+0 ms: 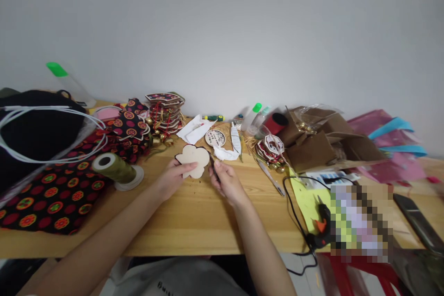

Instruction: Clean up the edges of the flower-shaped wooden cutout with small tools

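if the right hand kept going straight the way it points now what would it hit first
The right hand points up and slightly left, away from the person. It would likely first meet the wooden cutout held in the left hand, or the white cloth just beyond; depth is unclear.

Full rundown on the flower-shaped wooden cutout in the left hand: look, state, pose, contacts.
The wooden cutout is a flat, pale piece, apparently thin plywood, with a lobed, flower-like outline and a darker edge along its left side. The face that shows is bare, with no print or fabric. The left hand holds it by its lower left edge, raised just above the wooden table, face tilted toward the camera. The right hand is close beside its right edge, holding a thin dark tool; whether that touches the cutout cannot be told.
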`<state>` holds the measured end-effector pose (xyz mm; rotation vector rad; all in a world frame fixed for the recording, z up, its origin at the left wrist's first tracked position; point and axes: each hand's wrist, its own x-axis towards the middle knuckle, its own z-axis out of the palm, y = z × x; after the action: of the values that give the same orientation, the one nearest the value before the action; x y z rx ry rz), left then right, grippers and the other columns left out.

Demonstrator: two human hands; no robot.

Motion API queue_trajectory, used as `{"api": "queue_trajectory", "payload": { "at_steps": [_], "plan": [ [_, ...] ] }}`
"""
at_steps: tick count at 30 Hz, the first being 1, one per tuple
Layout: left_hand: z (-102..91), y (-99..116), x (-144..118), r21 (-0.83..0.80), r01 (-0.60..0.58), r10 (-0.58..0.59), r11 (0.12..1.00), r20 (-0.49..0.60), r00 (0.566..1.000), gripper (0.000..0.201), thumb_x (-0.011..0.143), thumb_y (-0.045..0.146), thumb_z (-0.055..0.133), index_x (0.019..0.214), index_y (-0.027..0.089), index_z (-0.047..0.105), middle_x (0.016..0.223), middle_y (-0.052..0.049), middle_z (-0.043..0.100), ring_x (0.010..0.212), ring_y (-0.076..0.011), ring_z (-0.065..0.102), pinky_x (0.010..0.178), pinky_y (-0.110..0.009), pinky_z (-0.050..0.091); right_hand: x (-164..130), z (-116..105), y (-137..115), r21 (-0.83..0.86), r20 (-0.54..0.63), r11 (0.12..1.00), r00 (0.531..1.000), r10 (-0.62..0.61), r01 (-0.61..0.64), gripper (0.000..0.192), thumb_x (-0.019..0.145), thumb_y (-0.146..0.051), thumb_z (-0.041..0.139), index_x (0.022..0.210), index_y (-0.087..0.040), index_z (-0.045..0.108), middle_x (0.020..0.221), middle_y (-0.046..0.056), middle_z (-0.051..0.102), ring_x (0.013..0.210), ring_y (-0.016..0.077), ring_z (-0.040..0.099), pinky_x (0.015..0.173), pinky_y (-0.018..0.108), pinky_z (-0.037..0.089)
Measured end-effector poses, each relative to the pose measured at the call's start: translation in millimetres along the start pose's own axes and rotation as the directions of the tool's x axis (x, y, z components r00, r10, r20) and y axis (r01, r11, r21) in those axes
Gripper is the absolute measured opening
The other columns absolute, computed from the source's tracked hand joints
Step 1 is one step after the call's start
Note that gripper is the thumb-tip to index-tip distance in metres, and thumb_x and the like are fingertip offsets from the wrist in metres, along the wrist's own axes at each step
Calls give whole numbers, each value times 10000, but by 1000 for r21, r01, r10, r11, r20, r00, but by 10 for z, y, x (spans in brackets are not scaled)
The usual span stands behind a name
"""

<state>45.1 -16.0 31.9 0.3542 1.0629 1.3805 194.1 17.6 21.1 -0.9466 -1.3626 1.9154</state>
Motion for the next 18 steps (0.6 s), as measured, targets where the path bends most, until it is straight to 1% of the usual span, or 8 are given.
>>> {"api": "queue_trajectory", "payload": {
  "at_steps": [3, 6, 11, 18],
  "plan": [
    [8, 0, -8, 12, 5, -5, 1000, 8, 1000, 266, 430, 173, 816, 666, 139, 698, 745, -54, 731, 771, -197, 665, 721, -260, 507, 2, 4, -9, -5, -17, 1000, 1000, -4, 4, 503, 726, -669, 482, 650, -172, 453, 345, -106, 333, 269, 17, 183, 272, 160, 111],
    [5, -5, 0, -5, 5, -5, 1000, 1, 1000, 275, 426, 173, 820, 672, 141, 700, 769, -54, 733, 779, -189, 663, 715, -248, 507, 4, 7, -15, 1, -28, 1000, 1000, 1, -1, 503, 725, -668, 484, 645, -173, 450, 342, -108, 329, 268, 17, 178, 269, 159, 103],
    [-6, -11, 14, -48, 22, -21, 999, 7, 1000, 295, 419, 183, 831, 685, 146, 709, 743, -31, 729, 716, -143, 645, 654, -203, 495, 4, -5, -7, 18, -49, 1000, 999, -6, 7, 494, 741, -656, 475, 663, -169, 469, 349, -111, 325, 275, 19, 175, 263, 156, 111],
    [-9, -21, 23, -45, 24, -23, 999, 16, 1000, 272, 428, 175, 824, 670, 145, 704, 720, -29, 720, 688, -133, 630, 627, -199, 483, 11, -2, -6, 7, -3, 1000, 1000, -8, 8, 496, 741, -659, 474, 657, -170, 467, 337, -112, 318, 267, 19, 171, 271, 161, 111]
  ]
}}
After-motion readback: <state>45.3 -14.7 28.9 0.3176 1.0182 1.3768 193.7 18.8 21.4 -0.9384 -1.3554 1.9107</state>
